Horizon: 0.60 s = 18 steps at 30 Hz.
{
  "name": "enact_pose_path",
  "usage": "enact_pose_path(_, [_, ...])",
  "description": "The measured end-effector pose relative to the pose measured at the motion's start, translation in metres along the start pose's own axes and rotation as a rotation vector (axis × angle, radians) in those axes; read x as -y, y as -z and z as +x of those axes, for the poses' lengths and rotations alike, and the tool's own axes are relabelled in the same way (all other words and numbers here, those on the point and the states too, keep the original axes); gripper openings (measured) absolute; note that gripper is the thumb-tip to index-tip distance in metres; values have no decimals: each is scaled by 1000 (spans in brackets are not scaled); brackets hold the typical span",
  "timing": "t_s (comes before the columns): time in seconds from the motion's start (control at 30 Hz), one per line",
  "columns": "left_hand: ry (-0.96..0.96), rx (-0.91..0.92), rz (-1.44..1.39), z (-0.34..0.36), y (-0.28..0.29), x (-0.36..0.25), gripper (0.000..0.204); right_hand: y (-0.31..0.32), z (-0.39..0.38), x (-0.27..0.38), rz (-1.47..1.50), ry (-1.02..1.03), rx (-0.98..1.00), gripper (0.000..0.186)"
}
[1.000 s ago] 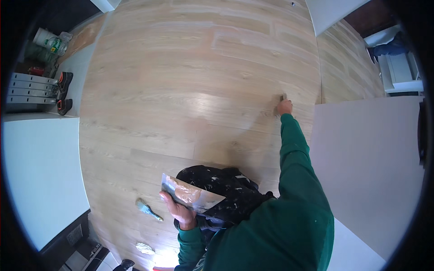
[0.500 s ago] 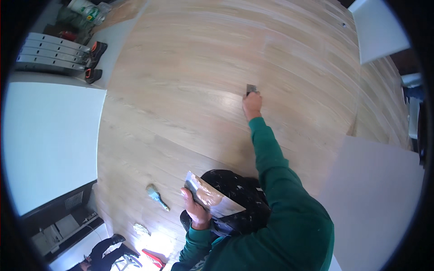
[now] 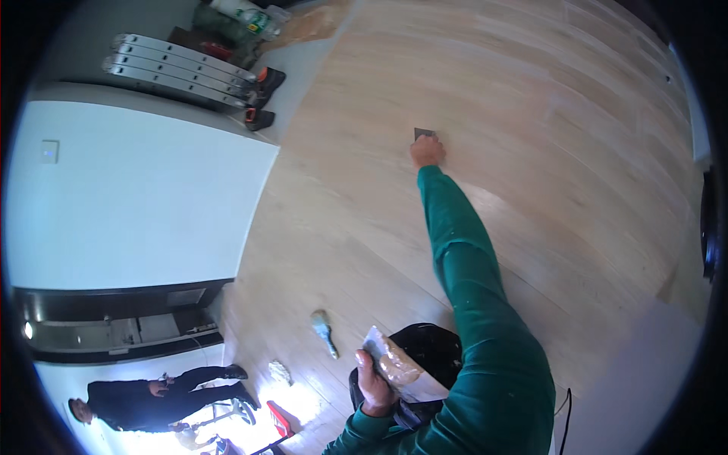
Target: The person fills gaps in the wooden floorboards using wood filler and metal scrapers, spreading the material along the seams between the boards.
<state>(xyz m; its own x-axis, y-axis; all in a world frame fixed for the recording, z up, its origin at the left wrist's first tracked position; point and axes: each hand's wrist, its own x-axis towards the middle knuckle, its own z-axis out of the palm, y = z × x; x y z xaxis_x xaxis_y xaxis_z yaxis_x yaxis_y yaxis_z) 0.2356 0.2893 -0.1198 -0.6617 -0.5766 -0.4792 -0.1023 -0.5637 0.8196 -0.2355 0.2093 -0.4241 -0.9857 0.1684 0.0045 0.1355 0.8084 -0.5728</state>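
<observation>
My right hand is stretched forward over the pale wood-look floor, gripping a small metal scraper against the boards. My left hand holds a wide steel blade tilted over my dark, paint-spattered trousers, with beige putty smeared on its face. Left of it, a brush with a blue handle lies on the floor, and a crumpled whitish wad lies nearer the lower left.
A white wall stands at left. Above it are a folded aluminium ladder, shoes and containers. At lower left a person in dark clothes stands by a red object. A cable runs at lower right.
My right hand has moved left and forward with the scraper. The camera has turned, bringing more of the left wall and the person at lower left into view.
</observation>
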Motion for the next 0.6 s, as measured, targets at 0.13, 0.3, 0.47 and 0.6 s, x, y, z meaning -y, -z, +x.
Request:
enact_pose_path(0.13, [-14,13,35,9,-13,-18,56,37,-17,0,403,155,39,27])
enact_pose_path(0.3, [-33,-9,-81,15,-17,-18,53,128,-186,-98,871,-4,348,32])
enact_pose_path(0.47, [13,73,-156,16,-13,-21,66,278,-309,-163,1260,-465,134,35])
enact_pose_path(0.6, [94,188,-224,8,-19,-30,67,421,-327,-101,1114,-341,47,34])
